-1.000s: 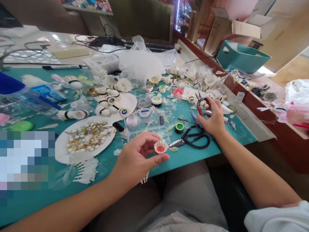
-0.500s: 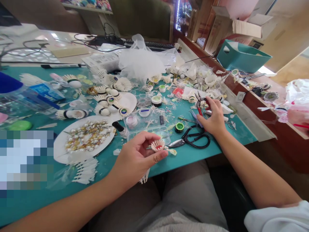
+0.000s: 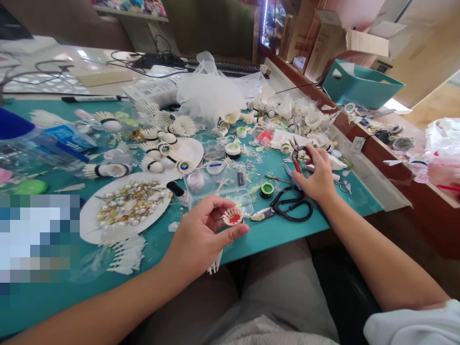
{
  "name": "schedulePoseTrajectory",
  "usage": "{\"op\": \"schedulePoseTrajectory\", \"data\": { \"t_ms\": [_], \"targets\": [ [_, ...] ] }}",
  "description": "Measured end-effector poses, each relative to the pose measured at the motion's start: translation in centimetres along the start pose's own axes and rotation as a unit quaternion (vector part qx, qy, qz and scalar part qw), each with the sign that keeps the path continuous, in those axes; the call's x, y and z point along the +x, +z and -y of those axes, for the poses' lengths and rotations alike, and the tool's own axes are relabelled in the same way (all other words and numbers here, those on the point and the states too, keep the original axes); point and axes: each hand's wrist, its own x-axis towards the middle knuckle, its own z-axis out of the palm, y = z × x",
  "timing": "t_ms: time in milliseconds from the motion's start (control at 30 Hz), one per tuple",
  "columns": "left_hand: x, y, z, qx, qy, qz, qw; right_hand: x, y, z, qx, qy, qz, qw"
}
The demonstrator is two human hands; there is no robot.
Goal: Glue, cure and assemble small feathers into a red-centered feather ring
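My left hand (image 3: pixel 204 235) pinches a trimmed shuttlecock (image 3: pixel 233 216) between thumb and fingers, its stubby quills and red inside turned up toward me. A pale beaded piece (image 3: pixel 253 216) shows just right of it, overlapping the blade of the black-handled scissors (image 3: pixel 293 206). Farther right, my right hand (image 3: pixel 318 175) curls around red-handled pliers (image 3: pixel 296 158), jaws pointing away from me; part of the handles is hidden by the fingers. Under that hand, purple tweezers (image 3: pixel 293 177) lie by the scissors. An open pot of green paste (image 3: pixel 267 189) stands between the hands.
A white plate of pearl and gold beads (image 3: pixel 89 215) is at the left. More shuttlecocks (image 3: pixel 156 165) lie behind it. Clear boxes (image 3: pixel 237 196), a nail polish bottle (image 3: pixel 179 191) and white netting (image 3: pixel 212 91) crowd the middle. A teal basket (image 3: pixel 362 88) stands back right.
The shuttlecock in my left hand has tilted, showing more of its red inside. The pale piece beside it has shifted up over the scissors blade. My right hand has hardly moved.
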Motion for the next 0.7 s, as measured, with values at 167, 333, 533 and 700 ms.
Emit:
{"op": "schedulePoseTrajectory", "data": {
  "t_ms": [167, 333, 533, 700],
  "targets": [
    [0.03, -0.01, 0.7, 0.038, 0.051, 0.027, 0.998, 0.04, 0.03, 0.04, -0.001, 0.003, -0.002, 1.0],
    [-0.38, -0.22, 0.56, 0.086, 0.129, 0.028, 0.988, 0.07, 0.01, 0.05, -0.002, 0.004, 0.0, 1.0],
    [-0.52, -0.28, 0.21, 0.049, 0.177, 0.012, 0.983, 0.05, 0.02, -0.03, -0.004, 0.008, 0.007, 1.0],
    [-0.56, -0.27, 0.22, 0.035, 0.181, 0.019, 0.983, 0.09, -0.04, 0.06, -0.005, 0.004, 0.011, 1.0]
  ]
}}
